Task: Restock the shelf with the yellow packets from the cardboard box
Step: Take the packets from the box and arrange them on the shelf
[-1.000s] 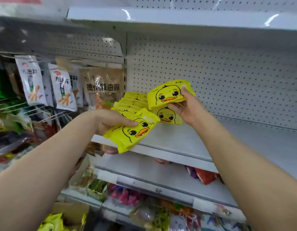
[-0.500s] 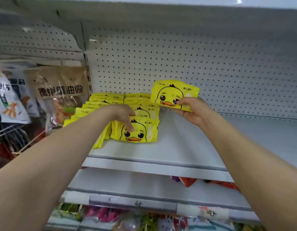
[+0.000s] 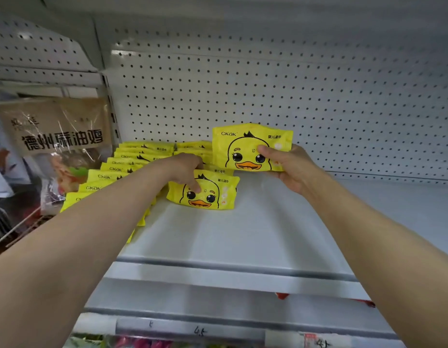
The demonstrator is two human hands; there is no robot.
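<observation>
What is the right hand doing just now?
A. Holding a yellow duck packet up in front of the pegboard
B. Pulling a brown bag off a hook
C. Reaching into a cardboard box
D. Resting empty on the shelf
A: the right hand grips a yellow packet upright above the shelf, thumb on its face, with the pegboard behind it.
</observation>
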